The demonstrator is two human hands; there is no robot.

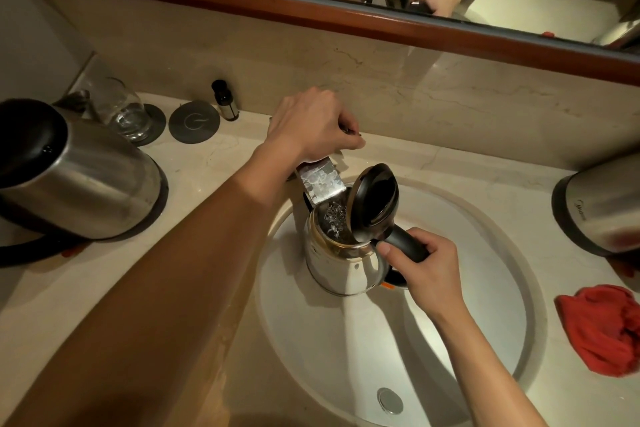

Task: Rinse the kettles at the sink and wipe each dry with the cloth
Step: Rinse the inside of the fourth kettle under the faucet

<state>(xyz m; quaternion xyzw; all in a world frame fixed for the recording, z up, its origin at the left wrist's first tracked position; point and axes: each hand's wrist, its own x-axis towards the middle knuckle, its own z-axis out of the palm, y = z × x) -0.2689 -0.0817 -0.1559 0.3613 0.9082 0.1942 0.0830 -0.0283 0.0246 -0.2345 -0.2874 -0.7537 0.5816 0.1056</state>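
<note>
While water runs into the open kettle [341,263], the step in hand looks like the rinsing of one kettle, with the drying yet to come. Nearest, the right hand [420,274] has its fingers curled round the black handle [405,242], thumb pressed on top near the hinge, and holds the kettle upright over the sink [485,340]. Its steel body is shiny, with a brownish stain round the inside of the rim, and the black lid [374,203] stands tipped up on the side towards that hand. Just beyond it, the flat tap spout [320,182] pours a clear stream straight into the mouth. Further off, the left hand [311,126] grips the tap's handle, which it mostly hides. The next move probably calls for that hand to shut off the water, then for a swirl and a tip-out into the sink, keeping the base dry. To the right of the right hand lies a crumpled red cloth [602,333] on the counter, and beyond it stands a second kettle [602,208]. A third kettle [79,177], lid closed, sits well to the left of the left arm.
</note>
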